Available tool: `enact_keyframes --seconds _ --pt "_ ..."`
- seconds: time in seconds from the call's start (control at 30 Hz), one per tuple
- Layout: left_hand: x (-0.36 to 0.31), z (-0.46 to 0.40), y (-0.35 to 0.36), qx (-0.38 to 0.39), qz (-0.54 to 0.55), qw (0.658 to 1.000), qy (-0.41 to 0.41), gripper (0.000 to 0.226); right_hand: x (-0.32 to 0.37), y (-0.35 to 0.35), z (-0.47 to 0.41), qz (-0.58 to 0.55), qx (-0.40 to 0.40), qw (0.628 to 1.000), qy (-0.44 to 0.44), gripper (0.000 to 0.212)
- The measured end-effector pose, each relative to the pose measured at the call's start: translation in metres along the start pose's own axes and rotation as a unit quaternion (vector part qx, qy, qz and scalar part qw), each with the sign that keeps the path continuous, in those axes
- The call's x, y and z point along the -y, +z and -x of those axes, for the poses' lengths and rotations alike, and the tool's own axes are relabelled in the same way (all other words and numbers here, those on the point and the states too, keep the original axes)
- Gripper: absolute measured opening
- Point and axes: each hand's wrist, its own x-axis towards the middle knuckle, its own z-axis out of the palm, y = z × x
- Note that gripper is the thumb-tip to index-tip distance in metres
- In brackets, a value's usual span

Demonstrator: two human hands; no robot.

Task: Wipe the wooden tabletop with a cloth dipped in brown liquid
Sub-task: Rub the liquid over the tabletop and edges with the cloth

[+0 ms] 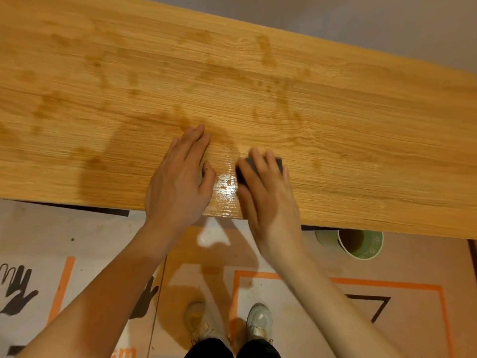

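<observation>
Workshop-like room: protective floor sheeting [387, 306] beneath a wooden tabletop [361, 125].

A printed floor covering [402, 267] with orange lines and black hand shapes lies below. Two pale shoes [260, 322] stand at six o'clock.
</observation>
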Motion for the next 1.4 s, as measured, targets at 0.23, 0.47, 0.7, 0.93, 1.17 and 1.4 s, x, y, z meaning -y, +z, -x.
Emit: enact_keyframes --seconds 0.23,0.47,0.7,0.93,1.17,1.4 --pt "0.003 -0.006 -0.001 0.001 0.009 1.000 0.004 0.049 -0.026 -0.014 -0.021 0.014 0.007 1.000 0.005 0.047" --pt "0.004 -0.003 0.000 0.009 0.015 1.000 0.005 0.050 -0.032 -0.015 -0.019 -0.007 -0.039 0.998 0.050 0.044" --pt "0.001 -0.004 -0.003 0.012 0.035 0.999 -0.005 0.049 -0.052 -0.032 0.000 -0.037 0.025 0.999 0.015 0.044" --pt "0.003 -0.002 -0.003 0.027 0.057 0.998 -0.015 0.050 -0.070 -0.028 -0.040 0.005 -0.021 0.999 0.049 0.043" --pt "-0.004 -0.008 -0.006 0.038 0.054 0.997 -0.048 0.051 -0.085 -0.045 0.026 -0.013 0.062 0.997 -0.042 0.051" --pt "-0.004 -0.003 -0.007 0.041 0.028 0.999 -0.020 0.049 -0.112 -0.046 -0.089 0.025 0.057 0.998 -0.016 0.046"
